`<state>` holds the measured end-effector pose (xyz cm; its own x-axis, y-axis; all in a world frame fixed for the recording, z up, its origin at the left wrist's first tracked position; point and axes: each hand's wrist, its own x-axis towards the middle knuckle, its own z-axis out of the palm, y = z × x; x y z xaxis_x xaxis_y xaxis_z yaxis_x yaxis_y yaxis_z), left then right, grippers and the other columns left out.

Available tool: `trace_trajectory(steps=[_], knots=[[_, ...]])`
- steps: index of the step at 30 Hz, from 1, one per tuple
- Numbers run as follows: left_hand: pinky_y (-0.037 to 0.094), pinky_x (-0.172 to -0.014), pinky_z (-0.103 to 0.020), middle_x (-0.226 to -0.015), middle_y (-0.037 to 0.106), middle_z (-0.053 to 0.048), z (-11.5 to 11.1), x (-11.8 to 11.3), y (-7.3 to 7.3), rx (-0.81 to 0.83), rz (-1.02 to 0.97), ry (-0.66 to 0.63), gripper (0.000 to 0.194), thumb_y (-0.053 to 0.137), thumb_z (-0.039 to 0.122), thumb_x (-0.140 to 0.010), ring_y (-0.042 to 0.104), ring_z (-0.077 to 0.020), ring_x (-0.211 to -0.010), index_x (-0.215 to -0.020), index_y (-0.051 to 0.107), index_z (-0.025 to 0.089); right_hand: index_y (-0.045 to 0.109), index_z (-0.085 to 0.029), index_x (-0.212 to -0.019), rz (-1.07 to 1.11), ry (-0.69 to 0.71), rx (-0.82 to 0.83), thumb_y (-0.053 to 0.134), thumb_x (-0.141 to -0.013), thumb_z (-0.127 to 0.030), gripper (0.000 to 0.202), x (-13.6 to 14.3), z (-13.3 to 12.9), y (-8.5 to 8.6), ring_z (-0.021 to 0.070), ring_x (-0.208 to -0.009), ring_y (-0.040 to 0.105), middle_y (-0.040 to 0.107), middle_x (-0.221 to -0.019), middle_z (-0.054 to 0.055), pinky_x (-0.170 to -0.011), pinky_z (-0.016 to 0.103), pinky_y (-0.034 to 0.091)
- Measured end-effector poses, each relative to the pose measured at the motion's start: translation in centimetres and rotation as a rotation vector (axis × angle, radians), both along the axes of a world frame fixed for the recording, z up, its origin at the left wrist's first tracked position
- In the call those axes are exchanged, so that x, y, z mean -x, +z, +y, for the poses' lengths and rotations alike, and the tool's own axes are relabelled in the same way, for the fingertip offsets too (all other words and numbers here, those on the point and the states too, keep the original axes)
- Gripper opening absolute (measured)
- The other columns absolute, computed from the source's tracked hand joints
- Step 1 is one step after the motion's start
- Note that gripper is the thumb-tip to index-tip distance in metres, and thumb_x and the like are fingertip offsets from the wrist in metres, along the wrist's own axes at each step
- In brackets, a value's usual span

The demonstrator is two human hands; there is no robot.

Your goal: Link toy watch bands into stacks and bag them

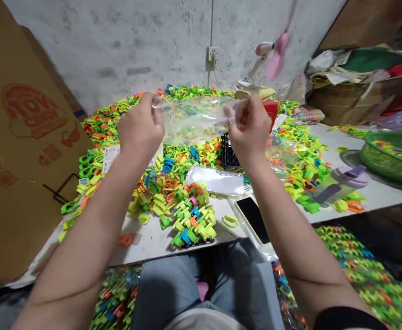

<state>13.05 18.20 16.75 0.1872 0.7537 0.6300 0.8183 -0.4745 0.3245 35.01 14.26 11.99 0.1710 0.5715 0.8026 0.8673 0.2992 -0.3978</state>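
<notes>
A clear plastic bag [196, 120] is stretched level between my two raised hands, above the heap of small coloured plastic pieces [101, 119]. My left hand [142, 124] is closed on the bag's left end, and my right hand [249, 126] pinches its right end. Beneath my hands lies a white packet [216, 180]. Nearer the table's front edge stands a block of neatly stacked coloured pieces [194, 220]. Partly behind my right hand is a black rack [229, 153].
A large cardboard box [19, 137] stands at the left. A phone [253, 220], a lidded cup [340, 185] and a green basket [391, 158] are on the right. A pink fan [277, 57] is near the wall. Packed coloured pieces [362, 270] lie below the table.
</notes>
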Motion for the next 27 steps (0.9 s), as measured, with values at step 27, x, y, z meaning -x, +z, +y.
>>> trace_trajectory(steps=[27], knots=[[0.048,-0.094,-0.035,-0.128,0.057,-0.013,-2.9,3.4,-26.6,0.716,-0.505,-0.076,0.054,0.050,0.026,-0.085,0.057,-0.0241,-0.115,-0.137,0.038,0.020,0.029,-0.026,-0.067,0.293,0.012,0.343,0.042,-0.090,-0.033,0.027,4.3,-6.9,-22.0,0.0184,-0.066,0.045,0.042,-0.069,0.000,-0.063,0.031,0.037]])
